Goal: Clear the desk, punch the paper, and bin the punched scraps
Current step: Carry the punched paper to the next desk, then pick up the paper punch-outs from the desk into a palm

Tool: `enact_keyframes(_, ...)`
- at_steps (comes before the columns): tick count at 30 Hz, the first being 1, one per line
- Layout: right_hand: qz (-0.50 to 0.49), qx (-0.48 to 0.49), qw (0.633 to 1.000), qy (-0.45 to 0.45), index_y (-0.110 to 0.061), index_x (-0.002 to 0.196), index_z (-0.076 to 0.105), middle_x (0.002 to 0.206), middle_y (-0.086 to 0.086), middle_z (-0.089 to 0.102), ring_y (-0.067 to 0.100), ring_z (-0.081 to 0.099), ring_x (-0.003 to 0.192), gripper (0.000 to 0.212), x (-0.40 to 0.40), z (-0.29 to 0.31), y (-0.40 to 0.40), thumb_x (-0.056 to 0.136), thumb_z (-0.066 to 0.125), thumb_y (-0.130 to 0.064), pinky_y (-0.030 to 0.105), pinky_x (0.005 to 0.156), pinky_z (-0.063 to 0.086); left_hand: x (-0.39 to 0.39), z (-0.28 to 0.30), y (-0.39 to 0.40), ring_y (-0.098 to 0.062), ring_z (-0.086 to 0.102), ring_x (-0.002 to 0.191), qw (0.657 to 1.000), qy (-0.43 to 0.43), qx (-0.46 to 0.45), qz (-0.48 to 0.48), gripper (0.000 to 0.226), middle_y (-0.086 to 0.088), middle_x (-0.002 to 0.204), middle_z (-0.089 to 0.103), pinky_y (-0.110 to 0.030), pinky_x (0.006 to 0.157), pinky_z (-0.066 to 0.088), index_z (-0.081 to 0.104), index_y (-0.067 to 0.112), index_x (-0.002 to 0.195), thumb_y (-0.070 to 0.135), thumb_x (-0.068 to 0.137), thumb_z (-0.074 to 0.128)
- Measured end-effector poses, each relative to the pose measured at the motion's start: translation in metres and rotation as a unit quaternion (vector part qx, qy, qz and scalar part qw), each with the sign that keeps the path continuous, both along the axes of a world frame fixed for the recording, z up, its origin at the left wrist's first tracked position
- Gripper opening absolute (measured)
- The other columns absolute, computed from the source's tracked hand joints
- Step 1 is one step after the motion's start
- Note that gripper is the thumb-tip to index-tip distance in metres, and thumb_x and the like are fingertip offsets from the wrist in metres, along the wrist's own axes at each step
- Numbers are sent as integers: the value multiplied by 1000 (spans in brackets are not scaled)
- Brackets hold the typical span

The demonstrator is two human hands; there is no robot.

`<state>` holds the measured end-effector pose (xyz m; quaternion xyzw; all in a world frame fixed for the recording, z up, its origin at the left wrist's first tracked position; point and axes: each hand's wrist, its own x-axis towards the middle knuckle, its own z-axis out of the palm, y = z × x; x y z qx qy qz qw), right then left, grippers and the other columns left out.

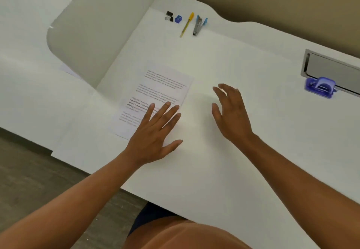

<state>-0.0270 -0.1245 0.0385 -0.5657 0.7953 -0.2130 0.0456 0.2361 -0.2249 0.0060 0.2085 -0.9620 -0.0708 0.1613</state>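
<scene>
While hands (pixel 153 131) splay empty, paper (pixel 155 96) lies flat on desk (pixel 233 170).

A white desk (pixel 224 161) with a wavy far edge carries the task things. The paper (pixel 161 91), a white sheet printed with grey and some bold text, lies flat near the middle, turned slightly askew; its near right corner is covered by a hand. The punch (pixel 320 87), blue-purple plastic with a rounded lever, sits upright far to the right, just beside a grey recessed slot. Along the far edge lie in a row a black clip (pixel 169 16), a blue sharpener (pixel 178 19), a yellow pen (pixel 187 24) and a metal stapler (pixel 198 25) with blue parts
</scene>
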Motion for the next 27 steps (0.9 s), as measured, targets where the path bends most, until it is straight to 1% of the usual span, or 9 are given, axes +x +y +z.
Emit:
enact_keyframes(3, -20, 10, 999, 43, -6, 151, 47, 158, 14, 43, 32, 38, 149, 49, -23, -2, 54, 104, 55, -19, 53, 128, 20, -53, 2, 23, -31, 16, 164, 1000, -6, -5, -13, 81, -11, 175, 25, -65, 129, 14, 35, 8, 163, 61, 105, 48)
enact_keyframes(6, -54, 17, 996, 63, -8, 154, 44, 162, 14, 39, 32, 34, 152, 52, -49, 0, 102, 105, 53, -21, 54, 128, 18, -105, 5, 52, -31, 13, 165, 1000, -7, -1, -31, 83, -11, 176, 23, -65, 129, 11, 31, 8, 165, 63, 105, 46)
enact_keyframes(12, -125, 14, 989, 79, -9, 156, 41, 164, 14, 37, 33, 33, 153, 55, -102, 7, 183, 104, 55, -23, 54, 128, 19, -192, 9, 119, -31, 12, 165, 998, -26, -8, -58, 85, -12, 176, 22, -66, 129, 11, 28, 9, 166, 66, 104, 42)
enact_keyframes(16, -170, 17, 984, 55, -9, 156, 41, 165, 13, 35, 31, 32, 154, 55, -131, 7, 234, 104, 56, -23, 52, 128, 20, -235, 8, 161, -31, 10, 165, 996, -44, -4, -72, 86, -11, 177, 19, -66, 129, 10, 26, 10, 167, 67, 104, 39)
enact_keyframes(18, -188, 2, 982, 24, -9, 156, 40, 165, 11, 35, 27, 31, 154, 54, -143, 2, 257, 105, 53, -22, 45, 129, 20, -253, 4, 177, -31, 9, 165, 996, -54, 2, -77, 86, -11, 177, 17, -64, 130, 9, 25, 10, 167, 67, 104, 39)
enact_keyframes(21, -218, -23, 974, -63, -13, 157, 38, 165, 3, 34, 18, 31, 153, 53, -159, -7, 289, 107, 50, -21, 20, 125, 21, -270, -6, 192, -29, 3, 166, 993, -71, 33, -85, 85, -10, 178, 11, -59, 132, 9, 21, 9, 168, 65, 105, 36)
enact_keyframes(22, -224, -29, 970, -86, -13, 157, 38, 165, 2, 35, 16, 32, 153, 52, -164, -11, 299, 107, 49, -20, 19, 124, 23, -272, -10, 194, -27, 1, 166, 992, -81, 44, -84, 85, -10, 179, 8, -57, 132, 8, 20, 9, 168, 65, 106, 34)
enact_keyframes(25, -255, -20, 959, -121, -8, 158, 36, 165, 7, 35, 19, 31, 154, 53, -179, -27, 322, 107, 48, -14, 36, 126, 29, -272, -23, 193, -26, -4, 166, 989, -124, 69, -52, 86, -10, 179, 0, -53, 133, 6, 13, 8, 169, 65, 106, 28)
enact_keyframes(27, -275, 29, 954, -120, -3, 161, 25, 169, 11, 25, 23, 20, 159, 59, -186, -38, 326, 108, 46, -16, 43, 129, 21, -272, -30, 193, -28, -7, 165, 984, -150, 95, -7, 87, -13, 178, -4, -53, 133, 4, 8, 6, 169, 65, 106, 23)
